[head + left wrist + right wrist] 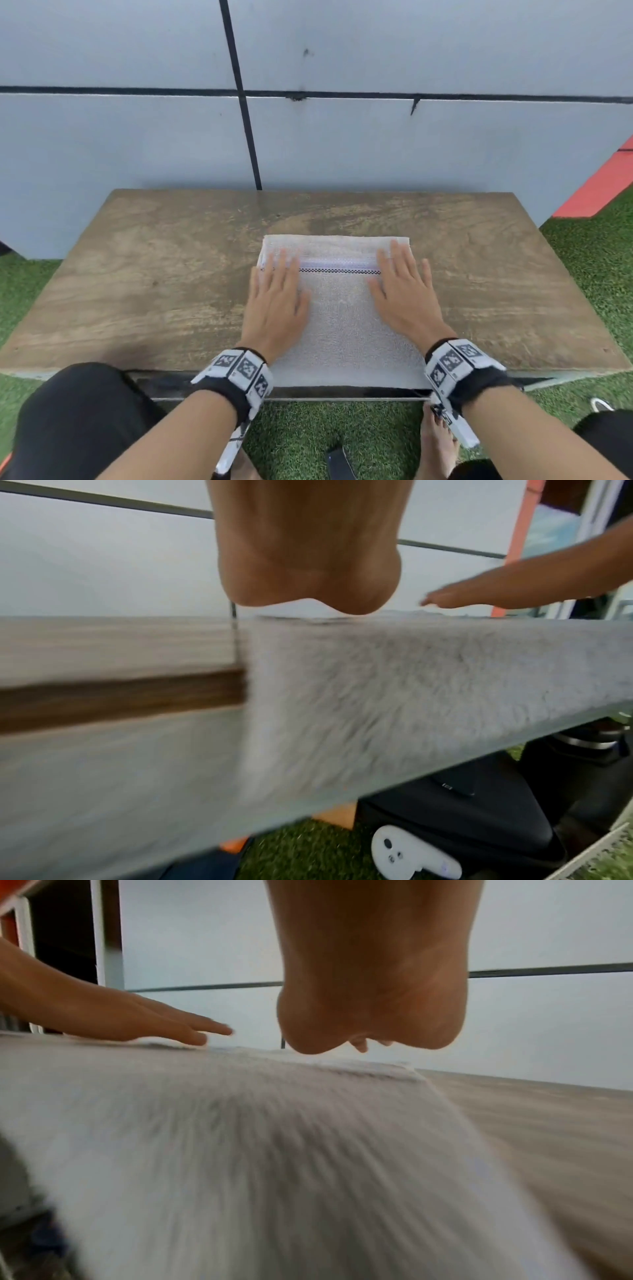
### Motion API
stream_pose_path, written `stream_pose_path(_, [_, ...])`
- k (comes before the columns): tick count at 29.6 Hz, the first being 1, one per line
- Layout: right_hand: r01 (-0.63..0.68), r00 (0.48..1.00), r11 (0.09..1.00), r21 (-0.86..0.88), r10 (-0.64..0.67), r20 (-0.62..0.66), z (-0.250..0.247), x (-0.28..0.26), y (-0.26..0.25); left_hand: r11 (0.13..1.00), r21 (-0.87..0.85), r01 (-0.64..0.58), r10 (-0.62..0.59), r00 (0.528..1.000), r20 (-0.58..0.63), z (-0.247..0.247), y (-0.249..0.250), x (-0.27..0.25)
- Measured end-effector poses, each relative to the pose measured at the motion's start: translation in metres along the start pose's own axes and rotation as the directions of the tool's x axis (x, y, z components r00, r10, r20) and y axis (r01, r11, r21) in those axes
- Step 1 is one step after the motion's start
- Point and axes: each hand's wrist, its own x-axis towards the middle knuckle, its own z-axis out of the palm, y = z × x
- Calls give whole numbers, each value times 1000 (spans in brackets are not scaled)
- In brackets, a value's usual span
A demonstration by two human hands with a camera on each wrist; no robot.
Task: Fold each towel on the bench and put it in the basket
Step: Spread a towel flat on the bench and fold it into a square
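Your wooden bench stands on green turf before a grey wall. Its near edge carries the white towel, long axis running away from you. Left hand and right hand press flat and grip nothing, equally near. No basket is visible.

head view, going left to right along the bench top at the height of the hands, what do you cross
bare wood of the bench → left hand flat on the towel → open middle of the towel → right hand flat on the towel → bare wood again
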Motion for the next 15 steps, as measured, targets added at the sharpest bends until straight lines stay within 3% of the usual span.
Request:
stream_pose_path(2, [97, 992, 994, 46, -100, 74, 2, 17, -21, 993, -34, -116, 118, 991, 64, 8, 26, 19])
stream_pose_path(4, [115, 981, 991, 67, -124, 147, 9, 28, -28, 990, -69, -120, 130, 980, 154, 16, 38, 37])
stream_pose_path(8, [68, 988, 995, 75, -77, 133, 12, 34, -5, 997, 8, -81, 79, 985, 151, 21, 15, 54])
stream_pose_path(12, [-39, 987, 997, 61, 29, 158, 3, 48, 30, 996, -2, 93, -93, 990, 103, 6, -13, 71])
stream_pose_path(15, [-134, 988, 982, 136, 122, 95, -9, 62, 48, 991, 2, 133, -133, 989, 70, -9, -26, 87])
